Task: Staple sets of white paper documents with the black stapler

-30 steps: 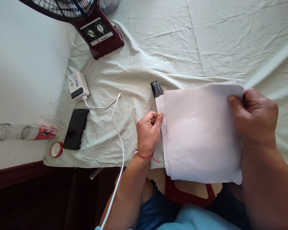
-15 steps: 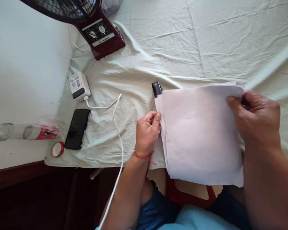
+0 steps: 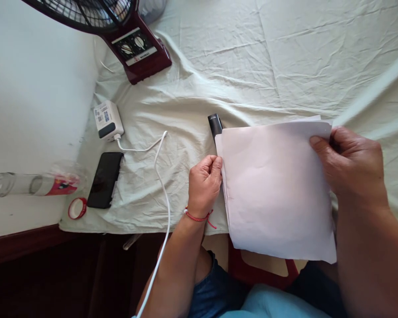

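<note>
A stack of white paper sheets [image 3: 275,190] lies over the front edge of a table covered with a pale green cloth [image 3: 252,66]. My left hand [image 3: 204,185], with a red thread at the wrist, pinches the stack's left edge. My right hand [image 3: 351,165] grips the stack's upper right corner, thumb on top. A small black stapler [image 3: 215,124] pokes out from under the stack's upper left corner.
A dark red fan base [image 3: 132,42] stands at the back left. A white charger block [image 3: 108,120] with a white cable [image 3: 161,176], a black phone [image 3: 105,179], a red tape roll [image 3: 77,208] and a clear bottle [image 3: 29,183] lie at the left.
The top sheets have slid slightly down and left, squaring up under both hands. Both hands keep their hold.
</note>
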Demonstrator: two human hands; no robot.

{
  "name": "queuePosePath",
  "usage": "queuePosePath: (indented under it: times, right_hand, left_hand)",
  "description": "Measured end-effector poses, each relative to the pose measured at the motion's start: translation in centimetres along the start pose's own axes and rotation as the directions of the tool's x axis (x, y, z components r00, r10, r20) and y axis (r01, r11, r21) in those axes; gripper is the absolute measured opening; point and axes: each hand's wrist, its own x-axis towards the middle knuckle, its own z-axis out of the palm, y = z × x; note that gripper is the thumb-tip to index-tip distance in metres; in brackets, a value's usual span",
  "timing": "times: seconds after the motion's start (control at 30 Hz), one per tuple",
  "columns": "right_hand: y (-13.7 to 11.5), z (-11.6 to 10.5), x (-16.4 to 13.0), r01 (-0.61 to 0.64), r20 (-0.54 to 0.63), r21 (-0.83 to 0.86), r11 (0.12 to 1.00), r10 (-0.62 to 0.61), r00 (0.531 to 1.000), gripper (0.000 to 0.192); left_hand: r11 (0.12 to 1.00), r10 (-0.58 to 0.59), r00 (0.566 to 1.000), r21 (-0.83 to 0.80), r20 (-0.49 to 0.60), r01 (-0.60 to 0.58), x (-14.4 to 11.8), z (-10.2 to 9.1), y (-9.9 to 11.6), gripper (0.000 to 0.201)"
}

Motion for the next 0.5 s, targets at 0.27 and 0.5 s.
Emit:
queuePosePath:
  times: [0.27, 0.5]
  right_hand:
    - [-0.10, -0.11, 0.04, -0.012, 0.032, -0.007, 1.000, 0.012, 0.999, 0.017]
    - [-0.69, 0.16, -0.20, -0.057, -0.001, 0.046, 0.997, 0.057, 0.998, 0.017]
  left_hand:
    - [1.000, 0.004, 1.000, 0.013, -0.003, -0.004, 0.02, -0.07, -0.13, 0.037]
    - [1.000, 0.016, 0.999, 0.008, -0.038, -0.016, 0.09, -0.22, -0.36, 0.034]
